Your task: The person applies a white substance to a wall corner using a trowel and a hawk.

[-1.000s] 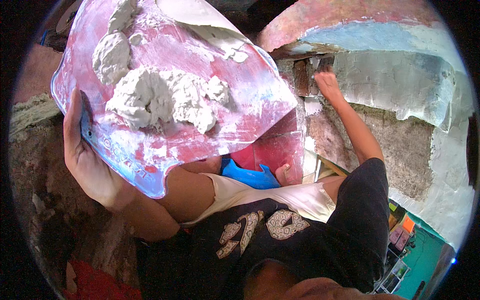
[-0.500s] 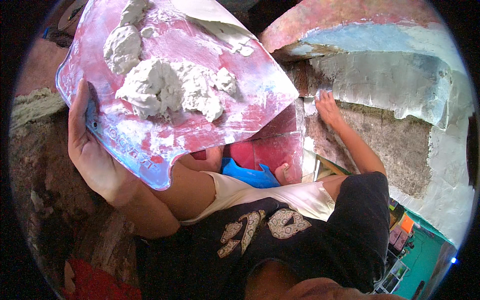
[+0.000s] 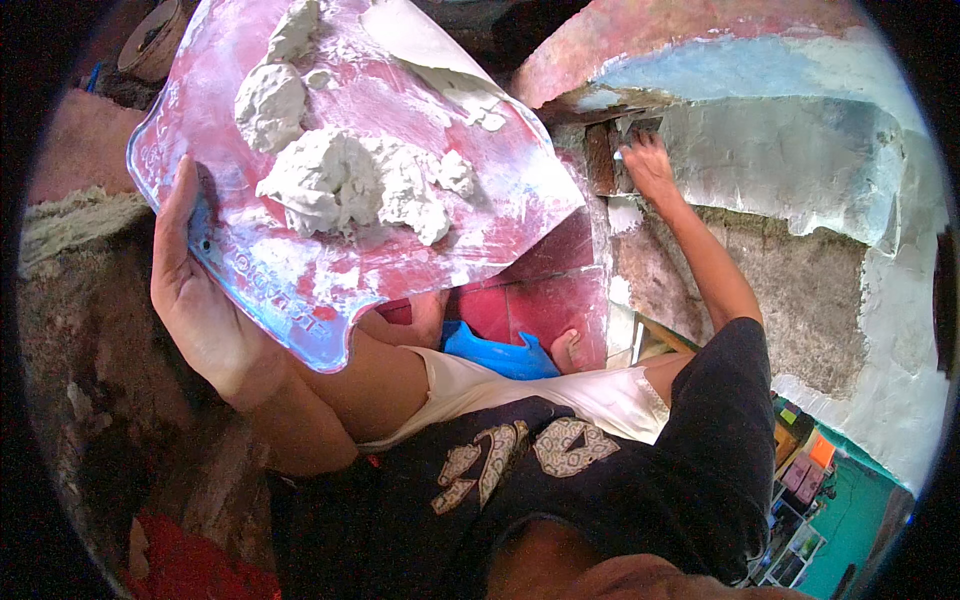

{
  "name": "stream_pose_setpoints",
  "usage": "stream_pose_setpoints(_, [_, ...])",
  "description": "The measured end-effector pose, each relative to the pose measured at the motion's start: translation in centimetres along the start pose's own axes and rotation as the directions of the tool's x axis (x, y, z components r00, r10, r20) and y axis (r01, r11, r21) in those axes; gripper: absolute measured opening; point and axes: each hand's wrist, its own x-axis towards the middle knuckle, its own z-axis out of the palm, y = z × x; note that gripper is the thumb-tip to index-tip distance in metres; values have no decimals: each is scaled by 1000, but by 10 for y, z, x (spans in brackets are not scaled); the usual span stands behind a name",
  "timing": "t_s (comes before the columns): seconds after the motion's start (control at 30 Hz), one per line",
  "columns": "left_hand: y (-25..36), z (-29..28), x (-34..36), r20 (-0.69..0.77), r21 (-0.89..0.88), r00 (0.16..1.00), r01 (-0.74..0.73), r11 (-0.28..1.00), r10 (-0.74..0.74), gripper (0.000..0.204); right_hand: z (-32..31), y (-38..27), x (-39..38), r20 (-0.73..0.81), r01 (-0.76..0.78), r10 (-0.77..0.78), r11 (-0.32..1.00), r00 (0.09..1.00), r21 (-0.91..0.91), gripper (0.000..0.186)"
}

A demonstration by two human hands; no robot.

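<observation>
In my left hand is the near-left edge of a pink and blue plastic board, gripped with the thumb on top. Several thick lumps of white plaster lie on it, and smears cover its surface. Out to the right, my right hand is closed around a small flat scraper, mostly hidden by the fingers; its dark blade shows past the fingertips. The blade is at the left end of a smooth band of wet grey plaster, just under a ledge.
Below the plaster band is a rough brown wall patch. Red floor tiles, a blue plastic piece and my bare foot show under the board. A round container stands far left; shelves with small items are at lower right.
My right hand has moved up along the wall toward the ledge, and the dark blade now shows. The board in my left hand has shifted slightly right in view.
</observation>
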Motion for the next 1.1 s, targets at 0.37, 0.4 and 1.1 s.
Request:
stream_pose_setpoints(0.37, [7,13,-4,-113,69,990,94,993,-86,35,48,23,-3,69,-95,76,940,995,327,26])
stream_pose_setpoints(0.4, [6,10,-3,-92,49,993,77,996,-73,35,52,23,-5,27,-91,88,914,996,394,25])
stream_pose_setpoints(1.1, [2,10,0,-120,-72,985,117,990,-125,32,83,7,2,25,16,-33,864,999,503,25])
